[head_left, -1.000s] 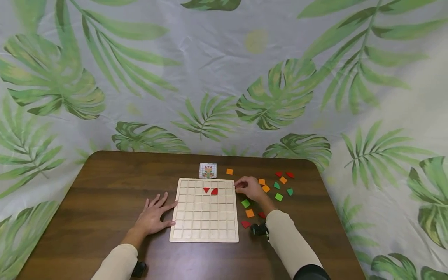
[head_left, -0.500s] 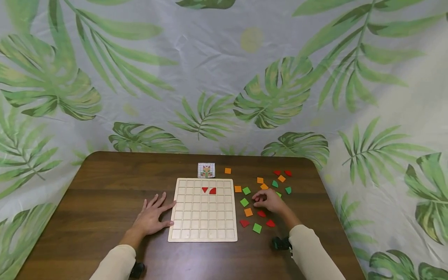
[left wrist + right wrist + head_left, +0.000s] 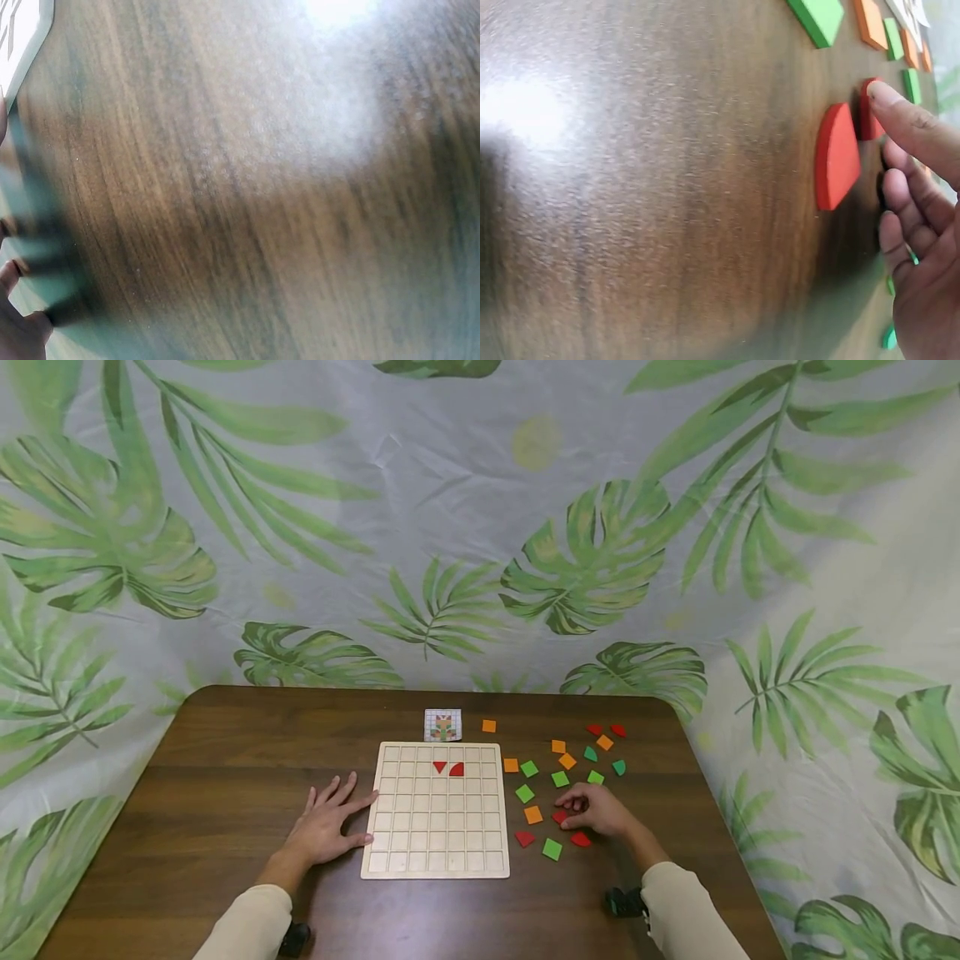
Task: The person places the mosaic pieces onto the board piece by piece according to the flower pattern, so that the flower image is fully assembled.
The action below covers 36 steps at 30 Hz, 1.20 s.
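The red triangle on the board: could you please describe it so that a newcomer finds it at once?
On the brown table lies a pale wooden board with a grid. Look at its second row from the far edge. The red triangle is the left of the two pieces there, its tip towards the near edge; its red neighbour has a curved side.

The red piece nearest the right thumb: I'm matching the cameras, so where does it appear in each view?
Head: red piece below right of centre, by the right hand.
Left wrist: not in it.
Right wrist: red piece at upper right, partly behind the thumb.
Landmark in all three: brown table.
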### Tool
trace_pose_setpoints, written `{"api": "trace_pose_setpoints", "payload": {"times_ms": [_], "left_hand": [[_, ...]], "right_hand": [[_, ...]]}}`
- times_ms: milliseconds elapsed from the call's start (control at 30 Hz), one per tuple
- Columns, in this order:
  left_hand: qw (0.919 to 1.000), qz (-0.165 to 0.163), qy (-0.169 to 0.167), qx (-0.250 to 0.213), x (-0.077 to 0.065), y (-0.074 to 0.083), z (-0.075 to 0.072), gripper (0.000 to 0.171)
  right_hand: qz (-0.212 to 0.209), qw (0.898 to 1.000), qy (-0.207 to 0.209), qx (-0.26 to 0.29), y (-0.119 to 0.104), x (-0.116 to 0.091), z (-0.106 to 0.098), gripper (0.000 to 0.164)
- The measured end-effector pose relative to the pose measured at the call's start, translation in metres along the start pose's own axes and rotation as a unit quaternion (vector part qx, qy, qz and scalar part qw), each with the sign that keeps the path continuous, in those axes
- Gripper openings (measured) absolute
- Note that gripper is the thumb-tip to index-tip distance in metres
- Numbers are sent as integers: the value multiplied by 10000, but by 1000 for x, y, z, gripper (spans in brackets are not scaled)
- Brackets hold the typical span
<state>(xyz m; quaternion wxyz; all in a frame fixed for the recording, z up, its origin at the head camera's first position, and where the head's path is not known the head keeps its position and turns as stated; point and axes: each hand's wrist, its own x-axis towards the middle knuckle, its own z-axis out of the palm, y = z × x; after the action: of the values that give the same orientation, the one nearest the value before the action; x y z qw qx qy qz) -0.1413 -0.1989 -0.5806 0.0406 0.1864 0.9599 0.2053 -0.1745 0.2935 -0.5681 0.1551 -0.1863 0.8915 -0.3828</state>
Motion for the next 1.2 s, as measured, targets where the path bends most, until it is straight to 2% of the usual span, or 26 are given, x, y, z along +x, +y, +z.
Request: {"api": "trace_pose_setpoints", "payload": {"times_ms": [333,767,967,1200], "left_hand": [[10000,14,-9,5,0,0,0,69],[10000,-16,-18,-63,0,2,-2,69],[10000,7,-26,-29,0,2,-2,69],[10000,26,-20,-85,-1,3,-3,69]], "right_hand": [[-273,9993,159,-219,-2,-2,2,15],[49,9998,99,-167,-1,1,4,17],[251,9996,-146,-40,-5,4,1,18],[344,9987,-342,-174,-12,9,-1,10]]}}
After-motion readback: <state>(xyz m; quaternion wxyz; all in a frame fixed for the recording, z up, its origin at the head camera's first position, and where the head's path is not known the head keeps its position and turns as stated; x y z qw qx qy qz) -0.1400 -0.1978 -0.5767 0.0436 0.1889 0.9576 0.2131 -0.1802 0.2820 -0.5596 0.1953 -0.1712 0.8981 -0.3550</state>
